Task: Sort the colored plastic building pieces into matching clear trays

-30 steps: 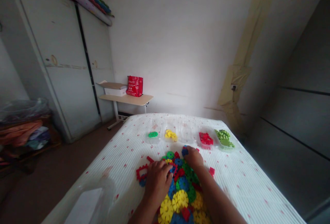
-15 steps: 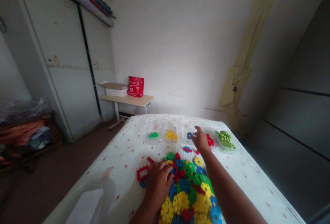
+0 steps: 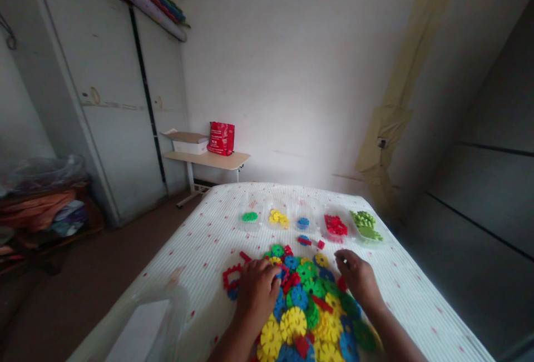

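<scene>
A pile of notched plastic discs [image 3: 311,287] in yellow, green and blue, mixed with red pieces, covers the near middle of the table. My left hand [image 3: 258,289] rests over the pile's left side, fingers loosely bent on the pieces; what lies under them is hidden. Beside it is a red notched frame [image 3: 232,276]. At the pile's right edge hovers my right hand [image 3: 359,278], fingers curved with a gap at the thumb and nothing visible between them. Past the pile, a blue disc [image 3: 303,222] lies in a clear box.
Clear boxes stand in a row at the back, with green discs [image 3: 250,216], yellow discs [image 3: 278,218], red pieces [image 3: 336,225] and light-green pieces [image 3: 366,224]. A blue disc with a red bar [image 3: 304,241] and a red cube [image 3: 321,244] lie before them. A clear container [image 3: 177,312] sits near left.
My right hand has come back from above the blue-disc box to the pile's right edge. A blue disc, tilted beneath that hand before, now lies flat in the box. My left hand stays put.
</scene>
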Available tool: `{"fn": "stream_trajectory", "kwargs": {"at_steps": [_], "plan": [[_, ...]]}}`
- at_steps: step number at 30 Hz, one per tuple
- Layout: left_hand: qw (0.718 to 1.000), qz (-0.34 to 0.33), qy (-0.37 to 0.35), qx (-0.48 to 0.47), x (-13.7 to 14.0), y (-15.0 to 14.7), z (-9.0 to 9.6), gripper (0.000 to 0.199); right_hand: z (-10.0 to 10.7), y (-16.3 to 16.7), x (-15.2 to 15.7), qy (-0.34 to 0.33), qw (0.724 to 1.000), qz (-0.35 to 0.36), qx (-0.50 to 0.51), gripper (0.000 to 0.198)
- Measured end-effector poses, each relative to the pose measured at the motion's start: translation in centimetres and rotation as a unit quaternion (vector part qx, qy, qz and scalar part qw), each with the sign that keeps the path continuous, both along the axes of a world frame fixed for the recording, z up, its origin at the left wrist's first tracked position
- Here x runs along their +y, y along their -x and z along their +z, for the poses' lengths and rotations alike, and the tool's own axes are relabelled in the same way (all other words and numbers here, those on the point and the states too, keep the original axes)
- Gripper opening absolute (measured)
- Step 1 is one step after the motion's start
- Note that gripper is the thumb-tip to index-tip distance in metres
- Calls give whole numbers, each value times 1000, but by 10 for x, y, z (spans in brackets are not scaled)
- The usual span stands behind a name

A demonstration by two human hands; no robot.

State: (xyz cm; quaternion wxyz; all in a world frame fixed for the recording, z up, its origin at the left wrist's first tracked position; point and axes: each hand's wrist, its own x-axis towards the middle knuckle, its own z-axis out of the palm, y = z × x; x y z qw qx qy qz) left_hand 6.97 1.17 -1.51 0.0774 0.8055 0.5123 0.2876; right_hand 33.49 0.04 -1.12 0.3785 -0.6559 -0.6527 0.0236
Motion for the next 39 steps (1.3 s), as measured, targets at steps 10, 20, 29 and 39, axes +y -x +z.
{"fn": "stream_trajectory", "kwargs": {"at_steps": [10, 20, 29, 39], "plan": [[1000, 2, -20, 7, 1, -1, -4, 18, -13, -44, -28, 13, 992, -115, 57, 35], [1000, -8, -20, 7, -1, 1, -2, 21, -5, -5, -24, 76, 994, -75, 10, 29], [1000, -11, -24, 17, 1, 2, -1, 20, -4, -4, -13, 57, 994, -77, -49, 29], [999, -21, -27, 19, 2, 2, -1, 22, 7, 16, 1, 99, 987, -54, -114, 31]]}}
